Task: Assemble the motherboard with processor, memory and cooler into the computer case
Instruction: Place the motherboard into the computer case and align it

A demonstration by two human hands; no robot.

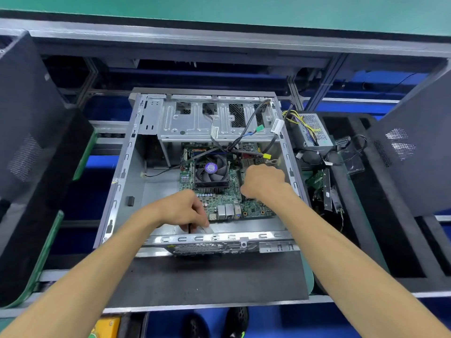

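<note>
1. Motherboard [224, 203] lies flat inside the computer case [122, 172], its cooler fan [211, 170] on top, port edge facing the case's near wall.
2. Left hand [181, 211] sits at the board's near-left corner, fingers curled; what it grips cannot be told.
3. Right hand [264, 181] rests closed on the board right of the fan.
4. Judgement: both hands are equally near; seating likely means sliding the ports toward the near wall.

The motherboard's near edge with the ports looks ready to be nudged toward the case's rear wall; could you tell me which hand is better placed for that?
Left, probably. The left hand rests at the motherboard's port edge; the right hand is farther in, beside the cooler.
</note>
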